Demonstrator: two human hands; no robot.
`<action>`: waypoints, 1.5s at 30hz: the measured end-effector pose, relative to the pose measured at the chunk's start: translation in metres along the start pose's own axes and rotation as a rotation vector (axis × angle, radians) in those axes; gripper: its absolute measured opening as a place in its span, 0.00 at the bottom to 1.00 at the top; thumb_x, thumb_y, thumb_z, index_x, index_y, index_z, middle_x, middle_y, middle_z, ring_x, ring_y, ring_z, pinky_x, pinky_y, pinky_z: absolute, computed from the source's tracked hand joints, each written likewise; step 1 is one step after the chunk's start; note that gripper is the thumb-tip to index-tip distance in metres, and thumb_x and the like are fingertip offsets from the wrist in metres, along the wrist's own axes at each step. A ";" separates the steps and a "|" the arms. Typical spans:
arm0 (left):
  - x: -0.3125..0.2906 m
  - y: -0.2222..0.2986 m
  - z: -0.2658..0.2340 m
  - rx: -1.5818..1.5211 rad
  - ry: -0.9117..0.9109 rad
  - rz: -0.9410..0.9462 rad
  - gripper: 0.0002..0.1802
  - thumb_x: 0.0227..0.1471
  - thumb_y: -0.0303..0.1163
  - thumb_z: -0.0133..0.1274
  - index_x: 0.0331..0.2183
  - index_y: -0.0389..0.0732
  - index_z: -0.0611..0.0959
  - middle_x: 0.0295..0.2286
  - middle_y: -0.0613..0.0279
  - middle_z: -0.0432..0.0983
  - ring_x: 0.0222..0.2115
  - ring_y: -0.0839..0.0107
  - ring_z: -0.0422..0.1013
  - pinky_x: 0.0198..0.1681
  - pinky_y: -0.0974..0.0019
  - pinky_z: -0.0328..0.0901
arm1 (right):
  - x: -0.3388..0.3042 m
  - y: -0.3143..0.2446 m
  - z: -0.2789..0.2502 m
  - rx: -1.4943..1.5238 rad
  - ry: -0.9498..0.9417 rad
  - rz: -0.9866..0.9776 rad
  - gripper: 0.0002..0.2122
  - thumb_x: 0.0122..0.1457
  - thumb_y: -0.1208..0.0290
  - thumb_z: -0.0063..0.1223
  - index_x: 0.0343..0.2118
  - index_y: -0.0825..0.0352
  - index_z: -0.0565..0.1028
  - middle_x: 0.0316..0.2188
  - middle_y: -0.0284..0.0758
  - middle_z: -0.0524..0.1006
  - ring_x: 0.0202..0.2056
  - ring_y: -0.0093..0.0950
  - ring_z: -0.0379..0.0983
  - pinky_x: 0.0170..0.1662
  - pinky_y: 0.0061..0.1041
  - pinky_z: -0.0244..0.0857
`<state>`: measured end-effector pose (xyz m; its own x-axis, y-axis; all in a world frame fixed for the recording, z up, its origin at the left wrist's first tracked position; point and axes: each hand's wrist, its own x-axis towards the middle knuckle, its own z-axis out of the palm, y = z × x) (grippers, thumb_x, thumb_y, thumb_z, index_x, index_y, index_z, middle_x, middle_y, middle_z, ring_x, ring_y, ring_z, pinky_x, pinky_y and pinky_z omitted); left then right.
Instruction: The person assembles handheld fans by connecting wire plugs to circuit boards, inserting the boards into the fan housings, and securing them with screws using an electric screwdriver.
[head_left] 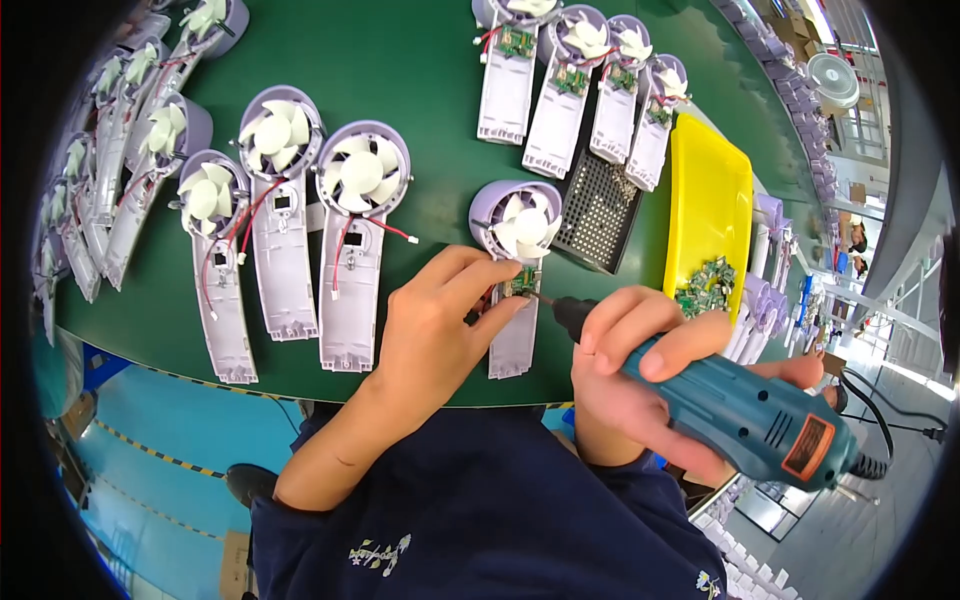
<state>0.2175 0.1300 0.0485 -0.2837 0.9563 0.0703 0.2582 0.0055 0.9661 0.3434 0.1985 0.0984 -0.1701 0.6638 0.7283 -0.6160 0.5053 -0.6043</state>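
Note:
In front of me lies a lilac handheld-fan housing (511, 350) with a white fan wheel (526, 226) at its round head. A small green circuit board (522, 282) sits in its handle, just below the head. My left hand (440, 310) pinches around the board with thumb and fingers, steadying it there. My right hand (640, 370) is wrapped round a teal electric screwdriver (750, 415). The dark nose of the tool points left, and its thin bit reaches the board beside my left thumb. Any screw under the tip is too small to tell.
Three fan housings with red wires (362, 250) lie to the left, with more stacked (130, 150) beyond. Several housings with boards (570, 80) lie at the far right. A black perforated tray (600, 215) and a yellow bin (708, 200) with circuit boards (708, 287) stand at the right.

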 end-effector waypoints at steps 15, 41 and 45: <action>-0.007 0.021 -0.010 -0.218 -0.070 -0.028 0.19 0.45 0.19 0.66 0.43 0.35 0.85 0.38 0.53 0.79 0.32 0.69 0.78 0.36 0.70 0.77 | -0.046 -0.047 -0.019 -0.214 0.459 1.245 0.34 0.59 0.82 0.57 0.66 0.68 0.53 0.38 0.45 0.81 0.15 0.17 0.65 0.16 0.17 0.60; -0.007 0.032 -0.016 -0.189 -0.126 -0.043 0.19 0.46 0.19 0.65 0.43 0.35 0.85 0.40 0.54 0.79 0.36 0.69 0.79 0.37 0.68 0.79 | -0.056 -0.048 -0.027 0.165 0.493 1.267 0.34 0.58 0.80 0.60 0.66 0.63 0.56 0.40 0.42 0.79 0.17 0.16 0.64 0.18 0.18 0.59; -0.005 0.035 -0.016 -0.166 -0.129 -0.031 0.18 0.47 0.20 0.65 0.43 0.36 0.85 0.40 0.54 0.79 0.36 0.69 0.79 0.38 0.68 0.79 | -0.053 -0.049 -0.024 0.170 0.505 1.226 0.34 0.58 0.81 0.59 0.65 0.63 0.56 0.39 0.43 0.79 0.17 0.16 0.64 0.18 0.18 0.59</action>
<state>0.2136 0.1205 0.0857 -0.1654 0.9861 0.0173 0.0925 -0.0020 0.9957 0.4014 0.1518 0.0813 -0.4003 0.7846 -0.4734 -0.3643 -0.6103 -0.7035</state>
